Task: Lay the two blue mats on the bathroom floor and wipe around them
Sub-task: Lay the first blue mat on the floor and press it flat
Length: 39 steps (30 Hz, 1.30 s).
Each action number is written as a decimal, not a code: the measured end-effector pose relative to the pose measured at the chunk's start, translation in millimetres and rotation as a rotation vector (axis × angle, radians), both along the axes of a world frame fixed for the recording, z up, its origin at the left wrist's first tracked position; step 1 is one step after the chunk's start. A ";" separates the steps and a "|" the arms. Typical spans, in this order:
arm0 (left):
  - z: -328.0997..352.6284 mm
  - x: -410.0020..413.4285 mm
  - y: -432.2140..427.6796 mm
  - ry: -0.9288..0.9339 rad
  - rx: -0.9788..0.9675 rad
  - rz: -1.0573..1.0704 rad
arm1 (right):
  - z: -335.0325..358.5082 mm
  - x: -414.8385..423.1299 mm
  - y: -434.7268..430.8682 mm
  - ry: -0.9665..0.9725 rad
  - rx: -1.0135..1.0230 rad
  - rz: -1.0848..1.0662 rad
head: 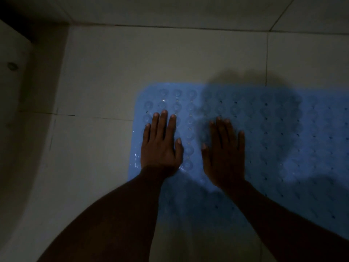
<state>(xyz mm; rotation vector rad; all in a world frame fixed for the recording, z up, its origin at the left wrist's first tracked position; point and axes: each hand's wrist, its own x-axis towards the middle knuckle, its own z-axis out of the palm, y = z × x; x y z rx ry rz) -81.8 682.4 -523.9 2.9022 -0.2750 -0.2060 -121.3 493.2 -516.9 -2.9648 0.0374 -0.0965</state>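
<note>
Here the pale tiled floor (151, 63) fills most of the dim view, with dark joints between its large tiles. On it lies one blue mat (273, 120), flat, running from the middle of the picture out past the right edge. Its rounded corner is at the upper left. A white fixture (11, 91) with a curved edge stands along the left side, well apart from the mat. The left hand (160, 146) rests flat on the mat near its left edge, fingers straight and close together. The right hand (224, 154) rests flat just beside it, in shadow, fingers also straight; the two hands do not touch. Rows of round suction cups (189, 137) and small holes (282, 133) cover the mat. A wet shine (181, 168) shows near the left wrist.
</note>
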 end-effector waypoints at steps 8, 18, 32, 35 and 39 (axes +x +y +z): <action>1.1 -2.4 -1.2 -0.036 -0.019 0.019 | 0.8 -34.3 -103.1 0.067 -0.067 -0.007; 15.4 -23.1 -34.0 -0.017 0.047 0.103 | -1.0 -39.5 -107.7 0.086 -0.017 0.003; 7.6 -94.6 -103.9 0.093 0.082 -0.093 | -3.6 -44.0 -109.4 0.035 0.048 -0.026; 6.2 -96.0 -103.0 0.105 0.112 -0.075 | 4.3 -66.9 -118.6 0.029 0.076 -0.071; 6.2 -95.4 -102.3 0.119 0.121 -0.068 | 3.0 -119.8 -151.4 0.076 -0.016 -0.063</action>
